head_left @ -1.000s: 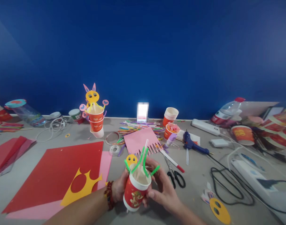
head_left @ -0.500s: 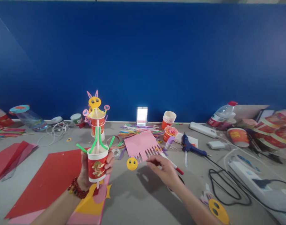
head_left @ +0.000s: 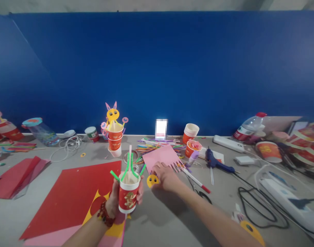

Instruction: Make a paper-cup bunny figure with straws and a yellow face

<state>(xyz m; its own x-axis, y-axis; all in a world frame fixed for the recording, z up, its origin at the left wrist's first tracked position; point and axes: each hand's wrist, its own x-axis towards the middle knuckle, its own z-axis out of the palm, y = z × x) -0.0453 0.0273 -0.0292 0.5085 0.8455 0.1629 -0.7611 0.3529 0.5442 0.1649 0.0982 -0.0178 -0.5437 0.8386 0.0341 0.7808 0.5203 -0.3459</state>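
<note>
A red paper cup (head_left: 127, 197) with green pipe cleaners and pale sticks standing out of its top is gripped in my left hand (head_left: 115, 202), fingers wrapped round it. My right hand (head_left: 165, 176) reaches over the lower edge of the fringed pink paper (head_left: 159, 156), its fingers bent beside a yellow round face (head_left: 152, 180) with googly eyes. Whether the fingertips pinch the face or only touch it is hidden. Behind the cup stands a stack of red cups (head_left: 114, 140) topped by a yellow face (head_left: 113, 114) with pink ears.
Red paper (head_left: 69, 195) lies at the left. Right of my right hand are a red-capped marker (head_left: 196, 180), scissors (head_left: 204, 196) and a blue glue gun (head_left: 216, 163) with its black cable. Further right are a power strip (head_left: 282, 195) and a tilted bottle (head_left: 249, 127).
My right hand has moved left to the yellow face. The cup in my left hand sits further right and lower in view. The whole view has shifted somewhat.
</note>
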